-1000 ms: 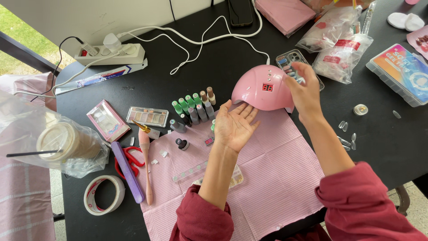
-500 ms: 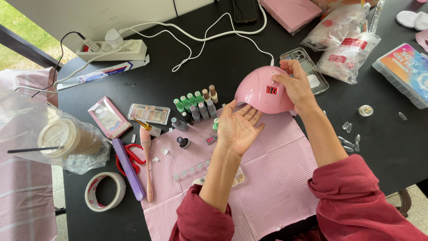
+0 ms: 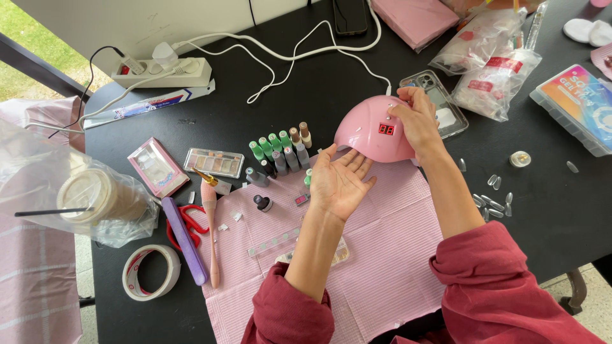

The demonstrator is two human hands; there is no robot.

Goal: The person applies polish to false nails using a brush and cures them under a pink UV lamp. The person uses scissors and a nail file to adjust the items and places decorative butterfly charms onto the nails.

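Note:
A pink dome-shaped nail lamp (image 3: 370,130) with a red lit display stands on the black table at the far edge of a pink mat (image 3: 382,255). My right hand (image 3: 417,121) rests on the lamp's top right side, fingers pressed on it. My left hand (image 3: 338,181) lies palm up and open just in front of the lamp's opening, fingertips at its lower rim, holding nothing. Both arms wear dark red sleeves.
Small polish bottles (image 3: 280,153) stand left of the lamp. Further left lie a palette (image 3: 213,162), scissors (image 3: 182,223), a purple file (image 3: 185,239), a tape roll (image 3: 151,272) and a bagged cup (image 3: 95,197). A phone (image 3: 440,105), bags of nail tips (image 3: 497,76) and loose tips (image 3: 494,200) lie right.
My right hand has slid from the lamp's right side up onto its top. My left hand, palm up, has stayed in front of the opening, a little closer to the rim.

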